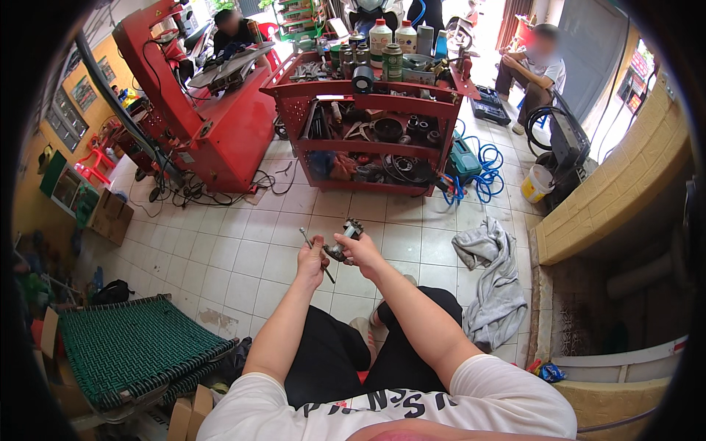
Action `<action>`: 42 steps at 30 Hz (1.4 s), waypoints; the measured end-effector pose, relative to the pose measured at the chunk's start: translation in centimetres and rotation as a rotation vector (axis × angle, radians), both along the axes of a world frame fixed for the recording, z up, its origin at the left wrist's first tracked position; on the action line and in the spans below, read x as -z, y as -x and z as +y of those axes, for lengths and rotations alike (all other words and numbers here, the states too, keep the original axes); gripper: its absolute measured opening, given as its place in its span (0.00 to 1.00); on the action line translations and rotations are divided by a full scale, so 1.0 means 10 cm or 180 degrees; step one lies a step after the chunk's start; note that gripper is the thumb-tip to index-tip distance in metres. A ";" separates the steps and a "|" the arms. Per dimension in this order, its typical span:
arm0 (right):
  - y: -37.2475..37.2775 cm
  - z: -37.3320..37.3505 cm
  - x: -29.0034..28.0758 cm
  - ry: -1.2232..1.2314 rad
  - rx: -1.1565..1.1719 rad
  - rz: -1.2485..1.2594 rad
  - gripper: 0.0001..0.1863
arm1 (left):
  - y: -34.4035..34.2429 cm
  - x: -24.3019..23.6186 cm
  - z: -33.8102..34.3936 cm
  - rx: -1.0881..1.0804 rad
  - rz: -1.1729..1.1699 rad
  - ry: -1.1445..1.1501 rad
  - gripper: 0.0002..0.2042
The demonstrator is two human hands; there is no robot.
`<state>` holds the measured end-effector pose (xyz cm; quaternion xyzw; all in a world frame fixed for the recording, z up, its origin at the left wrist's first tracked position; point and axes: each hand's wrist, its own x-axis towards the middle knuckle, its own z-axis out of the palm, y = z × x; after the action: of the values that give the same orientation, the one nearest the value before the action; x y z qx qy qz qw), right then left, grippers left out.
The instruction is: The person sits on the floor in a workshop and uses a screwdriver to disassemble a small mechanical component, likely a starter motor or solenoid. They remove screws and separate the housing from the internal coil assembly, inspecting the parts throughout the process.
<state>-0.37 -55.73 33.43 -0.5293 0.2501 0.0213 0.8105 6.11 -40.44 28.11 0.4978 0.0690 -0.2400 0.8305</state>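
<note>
Both my arms reach forward over my lap. My left hand (312, 263) is closed round a long, slim metal wrench (307, 237), which slants past the fingers at both ends. Close beside it, my right hand (359, 251) grips a small grey and dark metal machine part (351, 228), whose exact kind is too small to tell. The lower end of this part (334, 252) sits right by my left fingers; whether the wrench touches it I cannot make out.
Ahead stands a red tool cart (368, 95) loaded with bottles, cans and tools. A red machine (220, 140) is at left, a green woven folding seat (136, 345) near left. A grey cloth (493, 272) and blue hose (489, 173) lie at right. Two people sit farther back.
</note>
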 end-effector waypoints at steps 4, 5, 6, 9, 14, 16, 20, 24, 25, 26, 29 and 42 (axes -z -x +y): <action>0.01 -0.14 0.08 -0.0282 0.0011 0.0100 0.20 | 0.08 -0.29 -0.09 0.0412 0.0022 0.0693 0.14; -0.01 -0.17 0.11 -0.0334 0.0046 0.0157 0.19 | 0.07 -0.30 -0.07 0.0526 -0.0013 0.0793 0.13; -0.03 -0.19 0.13 -0.0383 0.0084 0.0216 0.19 | 0.07 -0.31 -0.06 0.0642 -0.0047 0.0895 0.13; -0.03 -0.14 0.08 -0.0395 0.0121 0.0233 0.16 | 0.07 -0.27 -0.05 0.0496 -0.0025 0.0742 0.11; 0.01 -0.10 0.03 -0.0271 0.0001 0.0122 0.16 | 0.04 -0.14 -0.05 0.0263 0.0063 0.0572 0.10; 0.01 -0.09 0.01 -0.0170 -0.0023 0.0121 0.17 | 0.03 -0.10 -0.05 0.0230 0.0130 0.0506 0.11; 0.02 -0.03 -0.04 -0.0094 -0.0080 0.0127 0.17 | -0.01 -0.03 -0.01 0.0160 0.0124 0.0210 0.15; 0.01 -0.11 0.07 -0.0200 -0.0060 0.0157 0.16 | 0.07 -0.21 -0.09 0.0233 0.0174 0.0418 0.17; -0.01 -0.11 0.07 -0.0233 -0.0036 0.0171 0.16 | 0.05 -0.22 -0.06 0.0334 0.0194 0.0599 0.17; -0.02 -0.11 0.08 -0.0264 -0.0009 0.0186 0.16 | 0.03 -0.24 -0.04 0.0437 0.0217 0.0781 0.17; -0.04 -0.13 0.11 -0.0346 -0.0004 0.0211 0.16 | 0.01 -0.22 -0.01 0.0553 0.0205 0.0962 0.15; 0.03 -0.14 0.02 -0.0282 0.0031 0.0173 0.15 | 0.07 -0.30 -0.10 0.0151 0.0431 0.0725 0.13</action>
<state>-0.70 -57.09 33.24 -0.4909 0.2734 0.0429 0.8261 5.39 -41.47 31.12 0.3844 0.0855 -0.2990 0.8692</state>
